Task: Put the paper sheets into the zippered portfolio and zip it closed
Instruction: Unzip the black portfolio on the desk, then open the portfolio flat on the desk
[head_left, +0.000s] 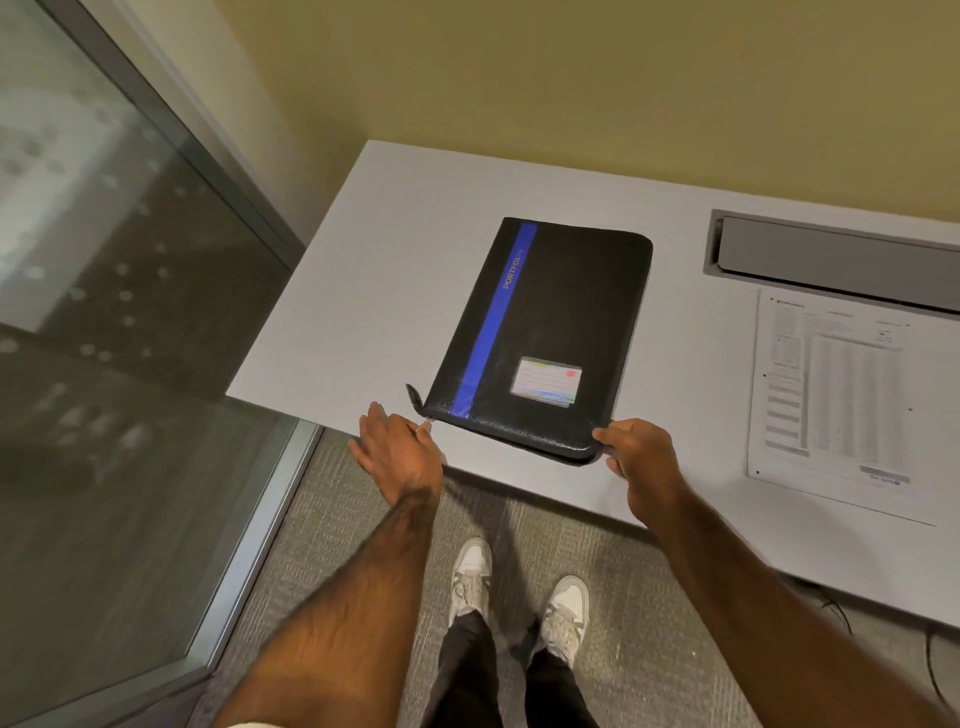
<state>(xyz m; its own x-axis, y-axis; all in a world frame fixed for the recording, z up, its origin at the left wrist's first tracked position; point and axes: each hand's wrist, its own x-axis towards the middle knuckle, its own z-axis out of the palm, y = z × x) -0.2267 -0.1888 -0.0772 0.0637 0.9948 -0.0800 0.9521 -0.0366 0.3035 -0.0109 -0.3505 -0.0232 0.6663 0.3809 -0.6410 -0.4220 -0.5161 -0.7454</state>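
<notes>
A black zippered portfolio (561, 322) with a blue stripe and a label window lies shut on the white desk (374, 291), near its front edge. My left hand (397, 452) is at the portfolio's near left corner, thumb and finger pinched on the small metal zipper pull (429, 422), other fingers spread. My right hand (641, 457) grips the portfolio's near right corner. A stack of printed paper sheets (841, 405) lies flat on the desk to the right of the portfolio, apart from it.
A grey recessed cable tray (836, 254) is set into the desk behind the sheets. A glass partition (114, 322) stands to the left. My feet in white shoes (519, 597) are on grey carpet below the desk edge. Cables hang at right.
</notes>
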